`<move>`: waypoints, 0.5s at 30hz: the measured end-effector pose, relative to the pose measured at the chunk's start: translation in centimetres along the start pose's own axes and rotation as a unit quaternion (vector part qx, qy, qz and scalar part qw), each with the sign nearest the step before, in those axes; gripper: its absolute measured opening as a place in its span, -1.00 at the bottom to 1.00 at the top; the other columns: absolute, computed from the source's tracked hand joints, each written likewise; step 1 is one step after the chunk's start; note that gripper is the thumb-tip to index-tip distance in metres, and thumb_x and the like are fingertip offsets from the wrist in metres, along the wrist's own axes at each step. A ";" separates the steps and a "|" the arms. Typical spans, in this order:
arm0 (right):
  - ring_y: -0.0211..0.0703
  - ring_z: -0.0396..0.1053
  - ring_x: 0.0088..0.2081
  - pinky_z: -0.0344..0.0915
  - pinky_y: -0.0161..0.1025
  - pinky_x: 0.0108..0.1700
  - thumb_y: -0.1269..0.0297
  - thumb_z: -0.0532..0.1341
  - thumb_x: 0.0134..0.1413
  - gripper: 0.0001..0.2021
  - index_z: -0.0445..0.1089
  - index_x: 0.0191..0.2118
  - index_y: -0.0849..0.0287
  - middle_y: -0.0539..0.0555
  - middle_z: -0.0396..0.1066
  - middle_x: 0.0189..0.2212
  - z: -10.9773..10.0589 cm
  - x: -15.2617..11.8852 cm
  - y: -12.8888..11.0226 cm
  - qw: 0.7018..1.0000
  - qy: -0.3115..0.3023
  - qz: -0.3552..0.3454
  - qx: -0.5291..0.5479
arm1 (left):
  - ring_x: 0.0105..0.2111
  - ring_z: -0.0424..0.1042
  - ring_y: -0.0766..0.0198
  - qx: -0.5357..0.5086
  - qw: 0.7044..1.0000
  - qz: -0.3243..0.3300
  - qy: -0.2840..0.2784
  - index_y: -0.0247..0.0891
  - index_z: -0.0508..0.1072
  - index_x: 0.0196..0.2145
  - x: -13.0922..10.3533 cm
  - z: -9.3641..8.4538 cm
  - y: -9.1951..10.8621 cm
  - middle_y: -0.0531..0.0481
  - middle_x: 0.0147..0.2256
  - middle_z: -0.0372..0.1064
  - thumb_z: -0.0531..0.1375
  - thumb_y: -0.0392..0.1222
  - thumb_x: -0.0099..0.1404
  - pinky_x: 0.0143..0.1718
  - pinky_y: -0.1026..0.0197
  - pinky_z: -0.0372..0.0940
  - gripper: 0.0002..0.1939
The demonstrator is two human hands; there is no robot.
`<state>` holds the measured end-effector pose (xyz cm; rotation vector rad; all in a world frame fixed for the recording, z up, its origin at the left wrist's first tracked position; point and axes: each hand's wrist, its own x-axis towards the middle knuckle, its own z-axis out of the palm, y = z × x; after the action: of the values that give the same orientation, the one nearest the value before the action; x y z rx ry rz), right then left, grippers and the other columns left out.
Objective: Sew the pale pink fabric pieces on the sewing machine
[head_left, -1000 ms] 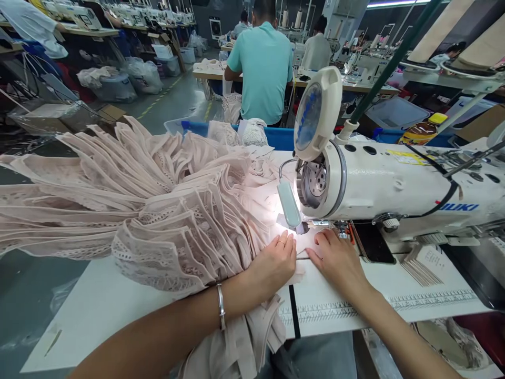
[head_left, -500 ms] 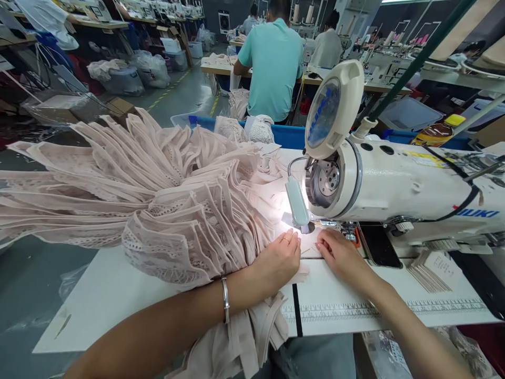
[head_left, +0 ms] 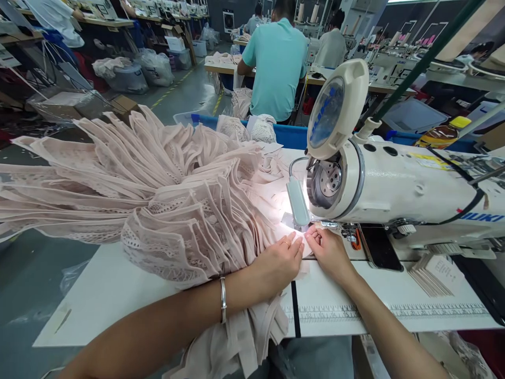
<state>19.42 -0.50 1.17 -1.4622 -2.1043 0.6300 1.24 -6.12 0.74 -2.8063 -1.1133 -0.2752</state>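
My left hand [head_left: 281,261] has its fingers curled together over a pale pink piece of fabric [head_left: 304,269] in front of the sewing machine's needle area. Close beside it, my right hand [head_left: 329,255] pinches the edge of the same piece with thumb and forefinger. A white sewing machine [head_left: 398,179] stands above and to the right, its lamp [head_left: 298,202] lighting the fingertips. The needle is hidden behind the lamp. A large heap of pale pink lace-trimmed garment pieces [head_left: 189,210] lies left of my hands, some hanging over the front edge past my left forearm.
A phone [head_left: 381,247] and a stack of cards [head_left: 436,273] lie right of my hands. A ruler strip [head_left: 339,313] runs along the table's front. A blue bin [head_left: 292,137] sits behind the table, and a person in a turquoise shirt [head_left: 274,68] sits beyond.
My right hand has moved left to the fabric beside my left hand, its fingertips closing there. My left hand has barely moved. The view has shifted slightly.
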 end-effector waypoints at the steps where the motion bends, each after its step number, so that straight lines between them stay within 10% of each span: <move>1: -0.19 0.32 -0.52 0.25 -0.23 -0.40 0.24 0.08 0.14 -0.82 0.27 -0.47 0.07 -0.01 0.41 -0.56 0.0 0.0 0.0 1.000 0.003 0.000 -0.002 | 0.24 0.30 0.02 0.027 1.000 0.007 -0.014 -0.61 0.29 0.17 -0.1 -0.1 0.3 -0.43 0.20 0.30 0.03 -0.39 0.42 0.30 0.01 0.15 -0.60; 15: -0.20 0.27 -0.56 0.21 -0.23 -0.44 0.23 0.09 0.17 -0.80 0.25 -0.49 0.06 -0.03 0.37 -0.60 0.1 -0.1 -0.2 1.000 0.012 -0.009 -0.009 | 0.20 0.35 -0.01 0.102 0.994 0.031 -0.016 -0.73 0.28 0.17 0.1 -0.4 0.9 -0.51 0.18 0.29 0.01 -0.44 0.36 0.31 -0.01 0.15 -0.54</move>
<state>19.19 -0.63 1.22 -1.4522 -2.1065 0.5854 1.92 -6.78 1.11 -2.6664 -0.9957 -0.1054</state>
